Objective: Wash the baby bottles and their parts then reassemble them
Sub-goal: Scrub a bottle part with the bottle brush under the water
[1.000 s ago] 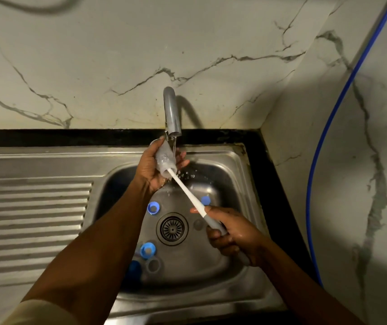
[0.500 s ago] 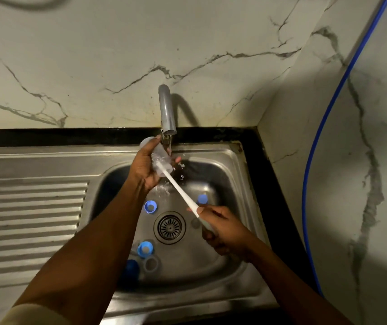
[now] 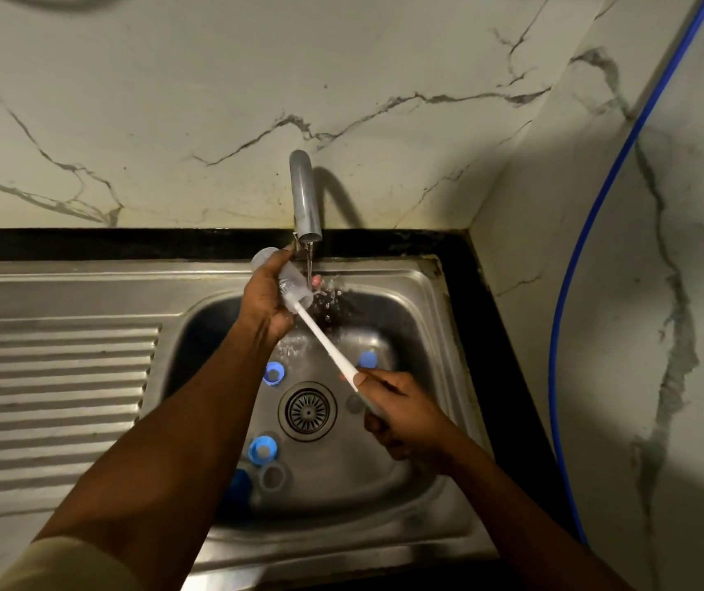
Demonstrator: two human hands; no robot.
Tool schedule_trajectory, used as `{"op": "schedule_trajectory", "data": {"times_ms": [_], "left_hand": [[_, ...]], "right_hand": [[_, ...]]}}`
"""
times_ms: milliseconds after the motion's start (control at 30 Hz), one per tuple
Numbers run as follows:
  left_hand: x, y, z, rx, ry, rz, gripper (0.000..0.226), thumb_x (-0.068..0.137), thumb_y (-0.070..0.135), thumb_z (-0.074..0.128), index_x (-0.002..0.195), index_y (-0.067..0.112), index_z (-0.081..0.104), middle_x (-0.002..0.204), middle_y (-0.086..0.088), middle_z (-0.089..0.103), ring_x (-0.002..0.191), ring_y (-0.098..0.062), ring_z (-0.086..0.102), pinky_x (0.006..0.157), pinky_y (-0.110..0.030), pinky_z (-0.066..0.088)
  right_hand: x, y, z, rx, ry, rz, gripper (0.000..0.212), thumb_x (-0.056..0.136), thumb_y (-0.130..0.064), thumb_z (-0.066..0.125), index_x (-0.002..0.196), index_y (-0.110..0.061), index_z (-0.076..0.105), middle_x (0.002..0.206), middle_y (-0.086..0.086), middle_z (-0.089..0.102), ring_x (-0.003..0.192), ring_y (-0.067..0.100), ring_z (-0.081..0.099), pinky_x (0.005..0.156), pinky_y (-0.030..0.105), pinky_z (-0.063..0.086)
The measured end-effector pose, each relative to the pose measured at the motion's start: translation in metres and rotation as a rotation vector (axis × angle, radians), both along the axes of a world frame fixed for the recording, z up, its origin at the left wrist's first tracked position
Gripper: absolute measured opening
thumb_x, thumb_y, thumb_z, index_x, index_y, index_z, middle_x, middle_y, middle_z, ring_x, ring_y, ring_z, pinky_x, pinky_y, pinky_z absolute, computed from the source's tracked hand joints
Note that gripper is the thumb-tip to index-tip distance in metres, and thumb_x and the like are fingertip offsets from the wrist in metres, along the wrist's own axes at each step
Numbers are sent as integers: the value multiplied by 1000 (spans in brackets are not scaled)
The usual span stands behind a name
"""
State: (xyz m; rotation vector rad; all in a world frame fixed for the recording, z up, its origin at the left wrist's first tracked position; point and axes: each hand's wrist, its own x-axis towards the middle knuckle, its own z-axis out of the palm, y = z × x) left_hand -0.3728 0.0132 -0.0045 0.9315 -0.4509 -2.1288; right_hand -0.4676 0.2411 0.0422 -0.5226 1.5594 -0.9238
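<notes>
1. Clear plastic baby bottle [image 3: 294, 287]: just below and left of the grey metal tap [image 3: 304, 198], tilted. Its base now pokes out left of the spout, no longer straight beneath it.
2. Left hand [image 3: 265, 300]: fingers wrapped round the bottle.
3. White long-handled brush [image 3: 326, 341]: head inside the bottle.
4. Right hand [image 3: 405, 413]: closed round the brush handle, slightly nearer the tap than before.
5. Blue rings [image 3: 273, 373]: on the steel sink [image 3: 422, 292] floor below the tap.
6. Judgement: scrubbing of this bottle continues and reassembly is far off.

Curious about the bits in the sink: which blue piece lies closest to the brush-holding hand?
The blue cap up and right of the drain, just beyond the right hand; the other blue pieces all lie left of the drain.
</notes>
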Motion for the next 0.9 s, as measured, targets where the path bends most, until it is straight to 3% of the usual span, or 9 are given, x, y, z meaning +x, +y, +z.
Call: {"op": "schedule_trajectory", "data": {"times_ms": [100, 233, 300, 367, 467, 567, 667, 767, 900], "left_hand": [[-4, -8, 5, 90, -15, 24, 38, 89, 20, 70, 122, 6, 58, 92, -11, 64, 75, -22, 67, 75, -40, 61], [-9, -16, 3, 15, -313, 100, 88, 60, 26, 91, 135, -1, 53, 95, -19, 64, 68, -27, 67, 59, -41, 57], [-14, -11, 9, -70, -389, 130, 57, 73, 24, 83, 118, 1, 58, 87, -18, 62, 71, -28, 64, 66, -47, 59], [-14, -9, 7, -119, -360, 94, 29, 86, 18, 67, 110, 4, 59, 84, -19, 58, 72, -30, 60, 70, -48, 55], [-2, -10, 10, 6, -36, 28, 30, 83, 14, 70, 109, 3, 60, 88, -18, 60, 70, -28, 64, 68, -47, 59], [-1, -10, 14, 98, 161, 30, 22, 80, 12, 71, 99, 5, 62, 92, -14, 66, 83, -23, 65, 85, -43, 60], [-7, -2, 15, 99, 17, 7, 26, 85, 11, 70, 107, 3, 60, 90, -14, 63, 73, -22, 66, 77, -43, 61], [-17, 3, 5, 7, -288, 103, 39, 86, 14, 74, 117, 0, 55, 86, -15, 61, 63, -21, 64, 62, -39, 57], [-12, 4, 3, -56, -183, 4, 49, 92, 19, 62, 136, 1, 48, 100, -17, 56, 78, -26, 64, 66, -42, 58]], "right_hand": [[0, -8, 5, -11, 45, 48, 23, 104, -39, 46, 111, -31, 67, 57, -1, 45, 42, 9, 34, 40, 19, 26], [-17, -13, -4, 0, 961, 361, 33, 103, -44, 40, 125, -31, 60, 93, 5, 69, 85, 24, 66, 74, 39, 53], [-14, -14, -5, 46, 1152, 392, 37, 103, -47, 35, 133, -32, 52, 104, 11, 68, 97, 32, 65, 84, 42, 53], [-9, -15, 1, -24, 1047, 363, 31, 104, -42, 40, 124, -27, 59, 92, 7, 70, 84, 25, 68, 75, 39, 54], [-10, -16, 24, -33, 279, 103, 22, 104, -37, 48, 99, -27, 66, 58, -2, 49, 42, 10, 40, 44, 25, 32], [-15, -14, 36, 63, -85, 84, 24, 104, -42, 48, 103, -31, 70, 59, -1, 42, 43, 8, 26, 38, 16, 19], [-21, -14, 21, -1, 403, 206, 26, 104, -40, 47, 114, -28, 68, 66, 2, 55, 49, 15, 47, 44, 28, 41], [-27, -13, 6, 52, 1071, 434, 38, 103, -44, 40, 137, -31, 53, 103, 11, 68, 93, 29, 66, 82, 40, 54], [-17, -13, 9, -43, 825, 302, 29, 104, -37, 45, 124, -25, 62, 83, 5, 67, 72, 27, 63, 65, 36, 52]]}}
